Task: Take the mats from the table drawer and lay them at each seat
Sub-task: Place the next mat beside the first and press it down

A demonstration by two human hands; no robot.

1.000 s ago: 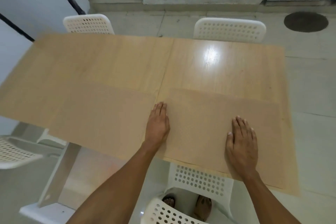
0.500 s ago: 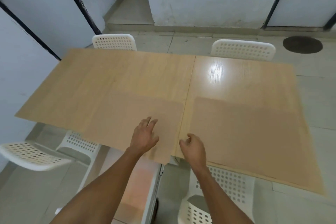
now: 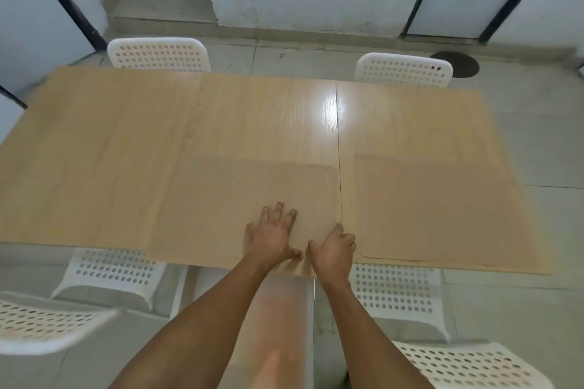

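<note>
My left hand (image 3: 271, 235) presses flat while my right hand (image 3: 335, 248) pinches the left mat (image 3: 221, 208), which could slide off the table's (image 3: 94, 151) near edge.

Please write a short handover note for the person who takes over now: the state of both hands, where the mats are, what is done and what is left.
Left hand: flat, fingers spread, on the left mat.
Right hand: fingers curled at that mat's near right corner; grip unclear.
Left mat overhangs the near edge of the table. Right mat lies flat at the near right seat, untouched.
Done: two near mats down.
Left: align the left mat; no mats yet before the two far chairs.
</note>
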